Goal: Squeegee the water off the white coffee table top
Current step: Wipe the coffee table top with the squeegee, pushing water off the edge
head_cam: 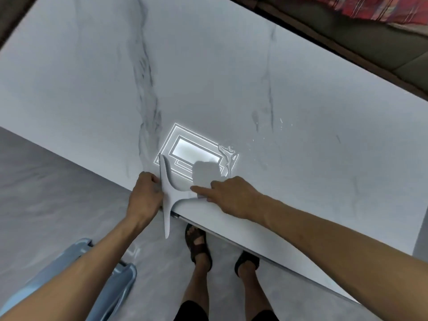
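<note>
The white marble-look coffee table top fills most of the head view. A white T-shaped squeegee lies at the table's near edge, its blade running toward me and overhanging the edge. My left hand grips the blade from the left side. My right hand holds the handle on the right, index finger stretched along it. A small puddle of water glints just beyond my right hand, with scattered droplets farther right. A ceiling light's reflection shines on the wet surface.
My feet in dark sandals stand on the grey floor beside the table's near edge. A pale blue plastic object is at the lower left under my left arm. A dark sofa with red patterned fabric borders the far right.
</note>
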{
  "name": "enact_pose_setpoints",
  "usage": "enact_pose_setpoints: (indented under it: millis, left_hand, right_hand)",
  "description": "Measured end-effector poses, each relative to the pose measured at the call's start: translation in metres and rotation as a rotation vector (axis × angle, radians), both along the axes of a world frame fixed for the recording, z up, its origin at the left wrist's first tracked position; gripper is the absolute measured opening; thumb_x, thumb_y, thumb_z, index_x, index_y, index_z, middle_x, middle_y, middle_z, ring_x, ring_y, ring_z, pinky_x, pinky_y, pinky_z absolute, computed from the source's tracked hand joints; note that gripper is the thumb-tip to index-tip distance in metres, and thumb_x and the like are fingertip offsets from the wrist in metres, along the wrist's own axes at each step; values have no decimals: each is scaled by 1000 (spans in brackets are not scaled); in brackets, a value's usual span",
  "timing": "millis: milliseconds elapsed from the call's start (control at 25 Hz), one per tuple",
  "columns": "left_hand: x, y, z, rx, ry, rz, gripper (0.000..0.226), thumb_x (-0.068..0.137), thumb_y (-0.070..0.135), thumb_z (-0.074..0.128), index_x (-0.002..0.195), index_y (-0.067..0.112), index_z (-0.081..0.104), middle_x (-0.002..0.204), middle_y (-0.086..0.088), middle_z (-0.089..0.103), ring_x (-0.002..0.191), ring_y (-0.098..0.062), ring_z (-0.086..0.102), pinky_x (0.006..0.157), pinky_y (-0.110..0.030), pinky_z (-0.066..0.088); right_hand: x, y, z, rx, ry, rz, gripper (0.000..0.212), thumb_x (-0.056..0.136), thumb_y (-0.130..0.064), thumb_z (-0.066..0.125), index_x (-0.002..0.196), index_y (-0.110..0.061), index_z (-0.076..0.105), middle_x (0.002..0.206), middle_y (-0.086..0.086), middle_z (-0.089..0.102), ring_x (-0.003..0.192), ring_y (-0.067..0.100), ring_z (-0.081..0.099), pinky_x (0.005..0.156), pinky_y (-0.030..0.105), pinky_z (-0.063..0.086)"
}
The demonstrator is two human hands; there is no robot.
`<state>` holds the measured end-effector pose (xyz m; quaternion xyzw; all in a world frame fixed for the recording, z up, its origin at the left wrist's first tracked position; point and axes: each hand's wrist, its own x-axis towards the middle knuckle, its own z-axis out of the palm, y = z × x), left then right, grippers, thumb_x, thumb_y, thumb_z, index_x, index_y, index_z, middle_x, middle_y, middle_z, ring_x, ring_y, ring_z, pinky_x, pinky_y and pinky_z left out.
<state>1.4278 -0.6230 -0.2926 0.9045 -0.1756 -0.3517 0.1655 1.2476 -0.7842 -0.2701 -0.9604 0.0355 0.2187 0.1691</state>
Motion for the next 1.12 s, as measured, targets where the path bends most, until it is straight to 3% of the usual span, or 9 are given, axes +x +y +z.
enact_pose_setpoints:
  millis: [160, 280, 480, 600, 720, 840, 1000, 1120]
  left_hand:
    - [-38, -19, -4, -15, -14, -169, 24, 77, 2, 44, 94, 19, 41, 86, 1, 51, 67, -16, 48, 52, -24, 29]
    - [-71, -38, -6, -17, -61, -380, 27, 74, -4, 48, 98, 10, 48, 104, -8, 47, 88, -27, 49, 68, -30, 39]
    - [-119, -64, -15, 101, -21, -561, 33, 72, -2, 48, 105, 3, 51, 115, -17, 43, 104, -33, 44, 83, -36, 41]
    - [-121, -68, -14, 86, -1, -457, 27, 72, 1, 46, 98, 7, 50, 106, -12, 46, 98, -32, 47, 78, -37, 42]
    - [-116, -61, -10, 53, -7, -229, 23, 74, 7, 47, 95, 16, 47, 91, -4, 55, 77, -25, 52, 63, -32, 38]
    - [-109, -47, -10, 68, -50, -113, 24, 78, 7, 45, 99, 17, 46, 89, -2, 55, 76, -25, 50, 65, -32, 37]
    - [-102, -33, -13, 121, -108, -119, 24, 81, 6, 44, 104, 11, 48, 89, -4, 53, 77, -26, 48, 68, -34, 38]
    - [-112, -29, -13, 104, -81, -207, 21, 80, 2, 48, 98, 13, 43, 93, -8, 53, 76, -26, 49, 65, -34, 37]
  right_hand:
    - [-58, -49, 7, -50, 18, -197, 45, 101, -36, 32, 145, -47, 25, 95, 0, 63, 75, 28, 63, 58, 31, 37]
    - [-128, -87, 21, -21, 104, -369, 44, 100, -41, 27, 142, -54, 24, 96, -7, 62, 84, 24, 63, 68, 34, 46]
    - [-240, -128, 47, -112, 177, -494, 44, 97, -47, 19, 140, -56, 23, 89, -14, 59, 81, 18, 62, 64, 29, 42]
    - [-262, -123, 57, -94, 180, -486, 46, 96, -48, 16, 142, -54, 22, 92, -14, 58, 79, 17, 62, 66, 30, 47]
    - [-237, -90, 51, 43, 130, -386, 45, 100, -39, 29, 143, -51, 20, 104, -9, 59, 84, 21, 63, 65, 32, 45]
    - [-182, -37, 26, 99, 77, -181, 48, 101, -30, 37, 145, -45, 25, 104, 0, 59, 79, 29, 62, 58, 32, 35]
    - [-145, -3, 2, 113, 79, -91, 50, 100, -21, 41, 146, -37, 31, 96, 7, 58, 70, 31, 57, 56, 33, 28]
    - [-172, -27, 0, 71, 58, -128, 47, 101, -27, 37, 146, -41, 30, 102, 5, 59, 78, 31, 60, 61, 32, 32]
